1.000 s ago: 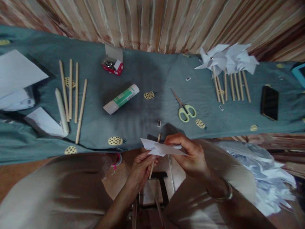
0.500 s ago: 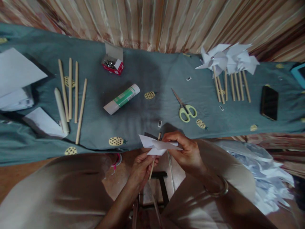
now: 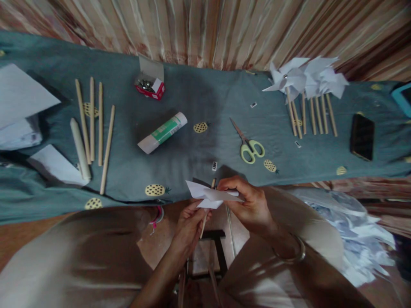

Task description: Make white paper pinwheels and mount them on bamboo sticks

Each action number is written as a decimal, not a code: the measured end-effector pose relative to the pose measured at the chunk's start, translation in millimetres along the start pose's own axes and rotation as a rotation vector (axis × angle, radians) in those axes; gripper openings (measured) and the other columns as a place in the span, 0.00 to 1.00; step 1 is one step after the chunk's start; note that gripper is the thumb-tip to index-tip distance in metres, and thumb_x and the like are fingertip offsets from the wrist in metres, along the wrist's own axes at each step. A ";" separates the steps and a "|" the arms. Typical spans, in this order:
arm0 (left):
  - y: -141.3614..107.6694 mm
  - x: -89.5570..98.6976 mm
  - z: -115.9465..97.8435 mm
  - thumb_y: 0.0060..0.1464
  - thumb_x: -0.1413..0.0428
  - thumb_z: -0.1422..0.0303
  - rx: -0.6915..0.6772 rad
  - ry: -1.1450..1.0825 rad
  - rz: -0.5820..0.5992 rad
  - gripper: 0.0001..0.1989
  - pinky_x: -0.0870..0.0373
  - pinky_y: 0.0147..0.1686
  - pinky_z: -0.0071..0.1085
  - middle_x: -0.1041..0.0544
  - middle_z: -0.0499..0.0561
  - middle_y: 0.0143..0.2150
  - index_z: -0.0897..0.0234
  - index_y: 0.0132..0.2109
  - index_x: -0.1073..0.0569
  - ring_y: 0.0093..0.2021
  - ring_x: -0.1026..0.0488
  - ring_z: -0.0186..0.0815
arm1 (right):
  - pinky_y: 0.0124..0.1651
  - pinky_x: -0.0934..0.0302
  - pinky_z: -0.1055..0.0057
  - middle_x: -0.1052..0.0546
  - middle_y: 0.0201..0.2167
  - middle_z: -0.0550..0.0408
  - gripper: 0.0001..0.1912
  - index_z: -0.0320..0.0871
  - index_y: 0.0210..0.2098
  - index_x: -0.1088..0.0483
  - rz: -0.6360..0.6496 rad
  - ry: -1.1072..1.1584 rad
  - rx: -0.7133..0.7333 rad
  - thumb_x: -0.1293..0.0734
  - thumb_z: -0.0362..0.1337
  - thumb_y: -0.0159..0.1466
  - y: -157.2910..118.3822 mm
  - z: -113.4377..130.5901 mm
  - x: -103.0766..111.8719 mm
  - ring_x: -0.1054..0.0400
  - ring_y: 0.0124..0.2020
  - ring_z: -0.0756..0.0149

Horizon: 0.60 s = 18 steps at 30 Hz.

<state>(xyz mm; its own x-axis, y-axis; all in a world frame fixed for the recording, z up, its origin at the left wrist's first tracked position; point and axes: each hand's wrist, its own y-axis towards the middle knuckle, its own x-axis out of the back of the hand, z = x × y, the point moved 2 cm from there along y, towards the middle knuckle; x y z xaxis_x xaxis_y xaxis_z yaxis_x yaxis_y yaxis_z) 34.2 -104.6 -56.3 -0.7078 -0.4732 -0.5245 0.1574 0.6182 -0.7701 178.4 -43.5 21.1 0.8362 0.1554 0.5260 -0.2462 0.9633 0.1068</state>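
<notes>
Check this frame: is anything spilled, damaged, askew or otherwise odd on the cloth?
Nothing looks spilled or damaged. The glue stick lies on its side at a slant, and the small red box sits with its flap open. Both hands, left hand and right hand, hold a paper pinwheel on its stick.

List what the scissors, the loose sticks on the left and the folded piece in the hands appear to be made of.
Scissors: dull metal blades, pale green glossy handles, probably plastic. Loose sticks: matte tan, likely wood or bamboo, though grain is too blurred to confirm. Folded piece: thin white paper with sharp creases, held against a stick by the left hand and right hand.
</notes>
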 end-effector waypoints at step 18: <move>-1.5 -2.2 -1.7 0.29 0.27 0.72 -0.021 -0.003 -0.007 0.17 0.33 0.32 0.22 0.19 0.48 0.29 0.64 0.33 0.17 0.26 0.30 0.26 | 0.42 0.29 0.71 0.20 0.36 0.57 0.08 0.48 0.39 0.27 -0.013 -0.021 0.000 0.33 0.30 0.62 0.5 -1.1 -0.9 0.24 0.37 0.67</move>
<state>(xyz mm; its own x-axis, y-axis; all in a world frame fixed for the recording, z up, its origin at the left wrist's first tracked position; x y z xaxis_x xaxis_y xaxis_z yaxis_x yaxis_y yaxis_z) 34.3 -103.4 -53.4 -0.7065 -0.4795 -0.5205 0.1378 0.6283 -0.7657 178.1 -42.9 19.7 0.8287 0.1380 0.5424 -0.2351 0.9653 0.1136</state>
